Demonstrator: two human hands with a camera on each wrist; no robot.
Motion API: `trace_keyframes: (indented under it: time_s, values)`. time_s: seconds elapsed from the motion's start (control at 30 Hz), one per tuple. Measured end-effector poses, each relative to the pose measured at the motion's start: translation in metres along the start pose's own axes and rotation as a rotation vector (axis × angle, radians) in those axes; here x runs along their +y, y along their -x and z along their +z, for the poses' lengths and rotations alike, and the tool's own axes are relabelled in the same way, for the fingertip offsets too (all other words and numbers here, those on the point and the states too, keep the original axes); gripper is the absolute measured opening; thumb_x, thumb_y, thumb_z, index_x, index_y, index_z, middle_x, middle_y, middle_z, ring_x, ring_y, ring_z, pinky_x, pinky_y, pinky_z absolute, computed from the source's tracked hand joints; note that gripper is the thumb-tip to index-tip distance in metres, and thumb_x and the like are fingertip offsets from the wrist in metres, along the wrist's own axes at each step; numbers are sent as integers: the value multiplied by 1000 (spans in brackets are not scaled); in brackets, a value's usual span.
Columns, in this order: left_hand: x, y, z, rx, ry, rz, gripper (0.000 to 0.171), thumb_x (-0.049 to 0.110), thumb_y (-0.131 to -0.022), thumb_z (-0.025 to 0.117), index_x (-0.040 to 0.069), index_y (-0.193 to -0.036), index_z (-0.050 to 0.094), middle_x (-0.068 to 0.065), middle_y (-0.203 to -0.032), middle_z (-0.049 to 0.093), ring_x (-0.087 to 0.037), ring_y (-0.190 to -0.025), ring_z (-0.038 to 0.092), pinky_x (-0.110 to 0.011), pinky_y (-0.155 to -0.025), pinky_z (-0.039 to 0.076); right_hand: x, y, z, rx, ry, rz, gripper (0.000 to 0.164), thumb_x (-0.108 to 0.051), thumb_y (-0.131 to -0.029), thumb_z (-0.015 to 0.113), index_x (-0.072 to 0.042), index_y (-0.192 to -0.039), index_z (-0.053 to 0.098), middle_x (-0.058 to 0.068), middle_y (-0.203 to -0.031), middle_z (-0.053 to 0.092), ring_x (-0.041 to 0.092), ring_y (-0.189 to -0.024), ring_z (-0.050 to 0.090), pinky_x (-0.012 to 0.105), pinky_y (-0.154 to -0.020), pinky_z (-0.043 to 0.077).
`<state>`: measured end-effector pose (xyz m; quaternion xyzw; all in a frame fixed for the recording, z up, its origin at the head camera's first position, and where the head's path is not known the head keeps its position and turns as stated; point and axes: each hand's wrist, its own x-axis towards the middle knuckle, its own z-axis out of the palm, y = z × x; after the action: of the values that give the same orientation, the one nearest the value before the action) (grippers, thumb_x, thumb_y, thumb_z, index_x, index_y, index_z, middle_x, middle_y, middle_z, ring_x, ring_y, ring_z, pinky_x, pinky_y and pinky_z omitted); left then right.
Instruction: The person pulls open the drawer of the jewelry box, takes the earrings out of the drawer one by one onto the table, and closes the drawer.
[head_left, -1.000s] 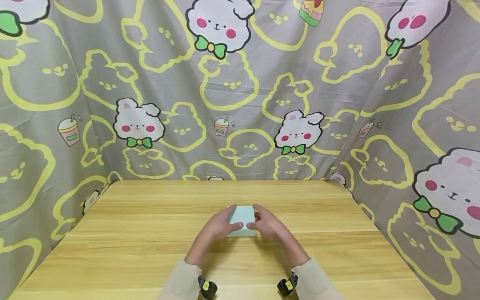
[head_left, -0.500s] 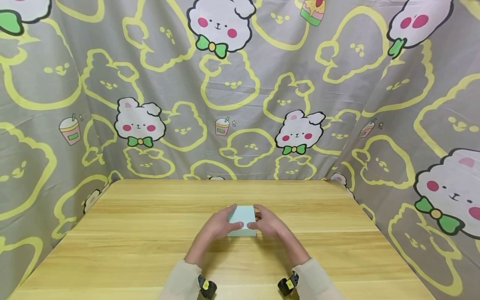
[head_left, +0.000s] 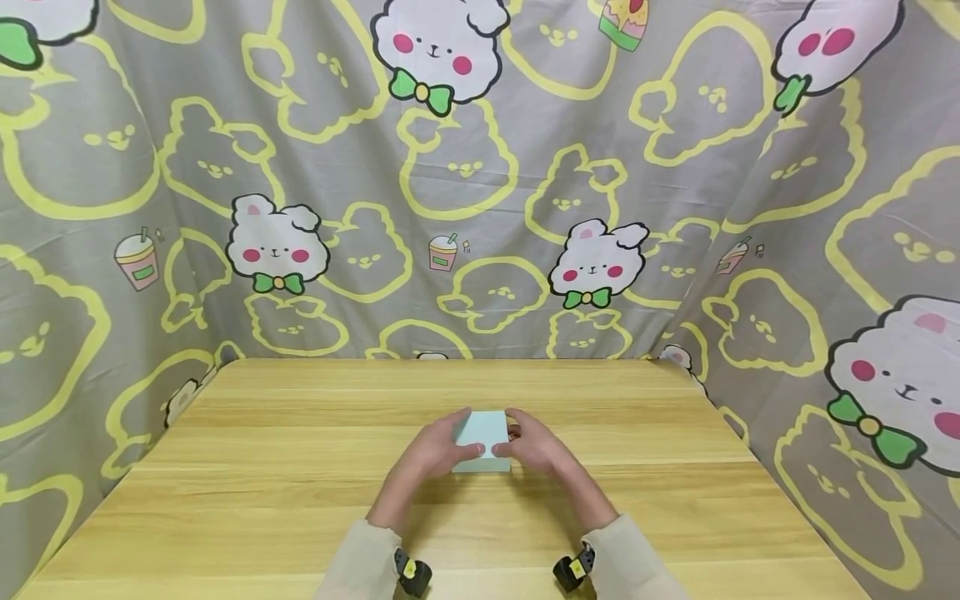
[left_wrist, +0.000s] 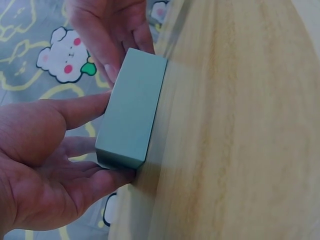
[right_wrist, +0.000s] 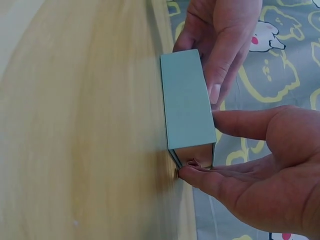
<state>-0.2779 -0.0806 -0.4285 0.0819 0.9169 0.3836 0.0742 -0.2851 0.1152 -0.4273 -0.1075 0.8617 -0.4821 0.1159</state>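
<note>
A small pale teal box [head_left: 482, 427] stands near the middle of the wooden table, between my two hands. My left hand [head_left: 433, 447] grips its left side, with the thumb lying on the top near the front edge. On the other side my right hand [head_left: 534, 446] holds it the same way, thumbs almost meeting. In the left wrist view the long front face of the box [left_wrist: 132, 105] is plain and closed. The right wrist view shows a pinkish-brown end panel [right_wrist: 200, 152] between overhanging teal covers, with a small dark ribbon-like tab [right_wrist: 194, 163] at the fingertip.
The light wooden table [head_left: 300, 517] spreads around the box on all sides. A grey curtain [head_left: 480, 183] printed with yellow outlines and white rabbits hangs behind it and along both sides. Each wrist wears a small black camera [head_left: 413, 575].
</note>
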Motion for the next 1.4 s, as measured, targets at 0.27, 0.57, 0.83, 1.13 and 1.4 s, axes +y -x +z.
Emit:
trace_keyframes:
  time_s: [0.27, 0.57, 0.83, 1.13, 1.4]
  values:
    - [-1, 1, -4, 6, -16, -17, 74, 32, -93, 75, 10, -155, 43, -21, -155, 46, -41, -139, 47, -60, -111, 41, 0, -2, 7, 4, 8, -28, 76, -8, -93, 70, 12, -153, 28, 35, -143, 51, 45, -133, 53, 51, -100, 53]
    - [-3, -1, -8, 6, -29, -23, 72, 31, -92, 76, 9, -154, 44, -21, -153, 48, -41, -138, 48, -60, -110, 41, -2, -3, 11, 26, 26, -32, 76, -10, -93, 72, 12, -152, 30, 34, -141, 53, 45, -130, 55, 51, -100, 53]
    - [-7, -2, -13, 9, -47, -17, 72, 31, -92, 76, 10, -154, 45, -21, -153, 49, -43, -138, 48, -62, -110, 41, -4, -7, 17, 22, 28, -44, 76, -10, -93, 71, 13, -152, 29, 35, -141, 52, 46, -131, 55, 51, -101, 53]
    - [-10, 0, -17, 16, -45, -26, 71, 30, -91, 78, 10, -151, 48, -22, -150, 51, -42, -136, 50, -62, -109, 41, -5, -8, 21, 20, 27, -56, 77, -10, -92, 73, 14, -151, 29, 36, -142, 51, 47, -131, 54, 52, -101, 53]
    - [-11, -1, -18, 16, -29, -35, 72, 30, -90, 79, 11, -152, 48, -21, -150, 52, -37, -130, 54, -60, -108, 43, -8, -7, 21, 23, 31, -46, 77, -12, -92, 73, 12, -152, 30, 35, -143, 51, 46, -132, 54, 52, -102, 52]
